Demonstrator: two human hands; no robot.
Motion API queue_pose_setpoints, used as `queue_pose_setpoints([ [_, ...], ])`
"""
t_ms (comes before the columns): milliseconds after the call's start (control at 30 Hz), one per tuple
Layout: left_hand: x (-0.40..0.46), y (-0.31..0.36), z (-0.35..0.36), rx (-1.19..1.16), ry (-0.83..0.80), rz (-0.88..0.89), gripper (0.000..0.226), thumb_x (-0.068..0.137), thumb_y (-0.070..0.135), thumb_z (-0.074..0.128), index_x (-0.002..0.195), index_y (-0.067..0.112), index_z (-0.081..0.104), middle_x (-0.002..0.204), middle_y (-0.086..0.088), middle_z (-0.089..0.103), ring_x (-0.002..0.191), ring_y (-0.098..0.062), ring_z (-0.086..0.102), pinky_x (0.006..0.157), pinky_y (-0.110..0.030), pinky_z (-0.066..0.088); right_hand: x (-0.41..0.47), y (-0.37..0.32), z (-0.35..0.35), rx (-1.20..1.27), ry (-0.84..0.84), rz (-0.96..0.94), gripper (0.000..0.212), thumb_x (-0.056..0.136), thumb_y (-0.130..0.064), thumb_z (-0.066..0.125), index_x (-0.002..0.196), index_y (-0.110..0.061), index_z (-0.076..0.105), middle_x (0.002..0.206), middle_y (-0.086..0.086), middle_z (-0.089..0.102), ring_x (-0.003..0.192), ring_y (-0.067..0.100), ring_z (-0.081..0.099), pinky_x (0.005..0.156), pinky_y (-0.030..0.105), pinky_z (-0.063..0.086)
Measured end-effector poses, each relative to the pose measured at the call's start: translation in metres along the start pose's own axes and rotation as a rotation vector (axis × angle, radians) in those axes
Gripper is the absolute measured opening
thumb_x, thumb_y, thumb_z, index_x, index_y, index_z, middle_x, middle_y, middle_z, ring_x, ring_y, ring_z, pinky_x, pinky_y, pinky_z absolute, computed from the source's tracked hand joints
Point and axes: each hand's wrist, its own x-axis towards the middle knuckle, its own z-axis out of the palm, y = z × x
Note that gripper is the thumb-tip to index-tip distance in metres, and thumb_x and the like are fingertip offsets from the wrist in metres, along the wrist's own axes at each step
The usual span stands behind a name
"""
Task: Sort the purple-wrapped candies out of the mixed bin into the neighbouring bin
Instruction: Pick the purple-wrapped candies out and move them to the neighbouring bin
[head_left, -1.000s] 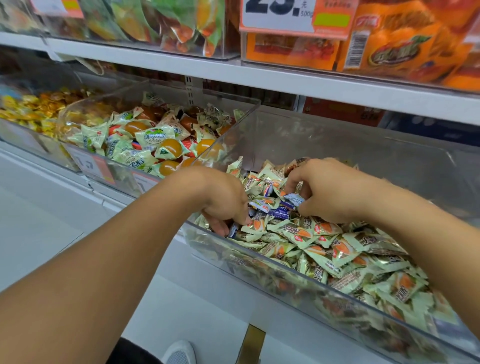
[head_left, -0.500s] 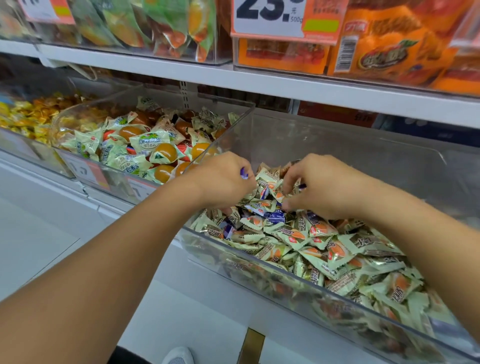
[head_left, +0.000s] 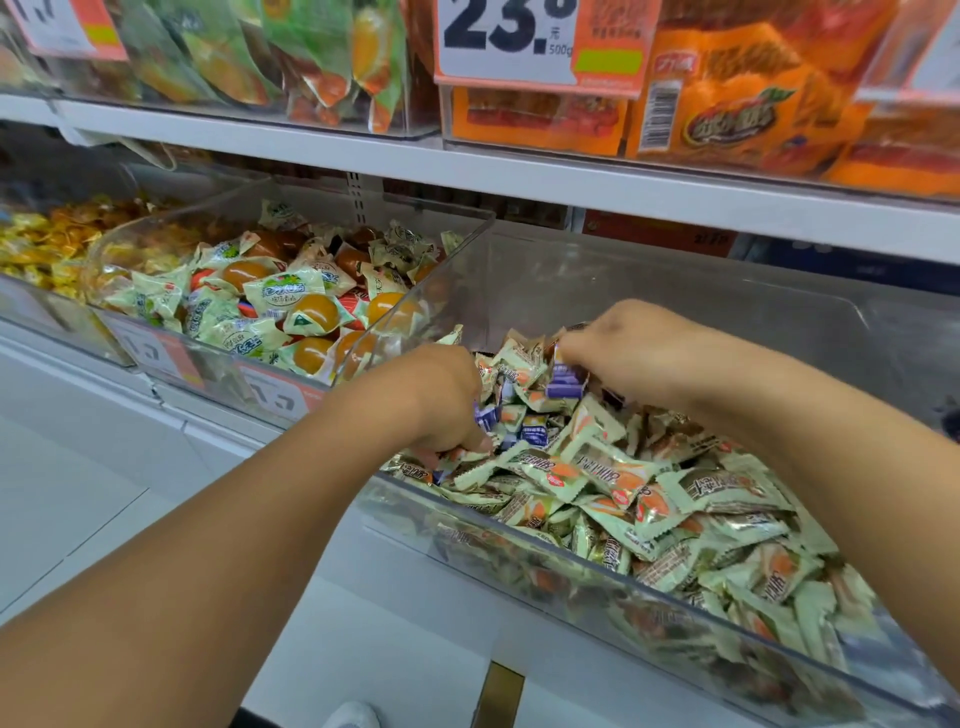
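Observation:
The mixed bin (head_left: 582, 569) is a clear box heaped with pale green candies. A few purple-wrapped candies (head_left: 535, 434) lie near its left end. My left hand (head_left: 441, 400) reaches down into that corner with curled fingers, and a purple candy (head_left: 485, 415) peeks out of its grip. My right hand (head_left: 639, 348) hovers just above the pile and pinches another purple candy (head_left: 563, 382) in its fingertips. The neighbouring bin (head_left: 208, 358) on the left holds green-wrapped orange jellies.
A clear wall (head_left: 415, 306) divides the two bins. A further bin of yellow sweets (head_left: 36, 249) stands at the far left. The white shelf (head_left: 519, 176) overhead carries orange packs and a price tag (head_left: 519, 41). White floor lies below.
My left hand, lifted with a purple candy half a second ago, has dropped back into the pile's left corner. My right hand has come up with a purple candy now visible in its fingertips.

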Motion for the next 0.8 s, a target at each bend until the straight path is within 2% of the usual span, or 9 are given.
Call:
queue_pose_setpoints([
  [100,-0.004,-0.01,-0.004,-0.2,0.036,0.005,0.053,0.093,0.034,0.068,0.135,0.006,0.054,0.124,-0.015,0.062,0.082,-0.02,0.069,0.077,-0.032,0.059,-0.001,-0.001,0.0,0.507,-0.114,0.204,0.017,0.084,-0.026,0.047,0.073,-0.013,0.053,0.061,0.009,0.05,0.048,0.02,0.034,0.044,0.019,0.026],
  [167,-0.006,-0.016,-0.002,-0.517,0.037,-0.013,0.058,0.093,0.026,0.07,0.142,0.006,0.047,0.108,-0.022,0.066,0.069,-0.021,0.07,0.062,-0.032,0.061,0.002,0.002,0.0,0.709,-0.226,0.258,0.018,0.082,-0.023,0.043,0.068,-0.013,0.047,0.055,0.005,0.044,0.043,0.015,0.024,0.039,0.013,0.018],
  [233,-0.005,-0.017,0.001,-0.642,0.04,0.012,0.057,0.093,0.02,0.07,0.143,0.006,0.046,0.094,-0.02,0.069,0.065,-0.023,0.071,0.053,-0.027,0.059,0.004,0.004,-0.002,0.744,-0.252,0.274,0.021,0.083,-0.025,0.044,0.065,-0.015,0.043,0.054,0.003,0.043,0.042,0.013,0.025,0.035,0.012,0.017],
  [300,-0.003,-0.016,0.003,-0.625,0.078,0.051,0.05,0.093,0.017,0.069,0.139,0.008,0.051,0.089,-0.019,0.072,0.062,-0.022,0.071,0.051,-0.025,0.056,0.003,0.004,-0.001,0.685,-0.222,0.267,0.022,0.086,-0.027,0.049,0.067,-0.016,0.045,0.055,0.003,0.046,0.041,0.013,0.031,0.034,0.013,0.018],
  [400,-0.001,-0.012,0.0,-0.568,0.151,0.077,0.027,0.095,0.023,0.068,0.117,0.009,0.062,0.078,-0.01,0.066,0.041,-0.009,0.059,0.043,-0.018,0.048,0.001,0.006,0.005,0.453,-0.144,0.204,0.014,0.081,-0.027,0.061,0.077,-0.014,0.056,0.062,0.01,0.051,0.041,0.016,0.039,0.039,0.017,0.022],
  [467,0.001,-0.01,0.0,-0.506,0.202,0.077,0.022,0.094,0.03,0.067,0.11,0.016,0.062,0.084,-0.003,0.06,0.036,-0.009,0.057,0.039,-0.018,0.047,0.001,0.007,0.009,0.334,-0.117,0.158,0.01,0.079,-0.024,0.063,0.078,-0.017,0.057,0.067,0.011,0.049,0.05,0.022,0.042,0.045,0.022,0.025],
  [567,0.009,-0.006,0.005,-0.405,0.254,0.122,0.021,0.091,0.033,0.071,0.107,0.02,0.072,0.09,-0.002,0.067,0.047,-0.017,0.065,0.044,-0.024,0.054,-0.002,0.007,0.01,0.216,-0.151,0.1,0.011,0.089,-0.022,0.061,0.082,-0.017,0.055,0.073,0.011,0.049,0.064,0.023,0.046,0.05,0.028,0.034],
  [700,0.021,0.001,0.011,-0.147,0.362,0.119,0.029,0.084,0.044,0.075,0.093,0.017,0.076,0.083,-0.004,0.069,0.074,-0.022,0.064,0.062,-0.027,0.043,-0.001,0.007,0.011,0.026,-0.141,-0.058,0.025,0.092,-0.024,0.065,0.077,-0.006,0.075,0.066,0.01,0.058,0.058,0.017,0.048,0.058,0.029,0.043],
  [800,0.028,-0.003,0.009,-0.115,0.422,0.074,0.023,0.085,0.035,0.076,0.084,0.011,0.075,0.073,-0.007,0.063,0.067,-0.023,0.057,0.058,-0.034,0.045,0.0,0.006,0.022,-0.129,-0.153,-0.164,0.032,0.092,-0.023,0.065,0.084,0.008,0.067,0.068,0.023,0.051,0.055,0.019,0.04,0.054,0.031,0.037],
])
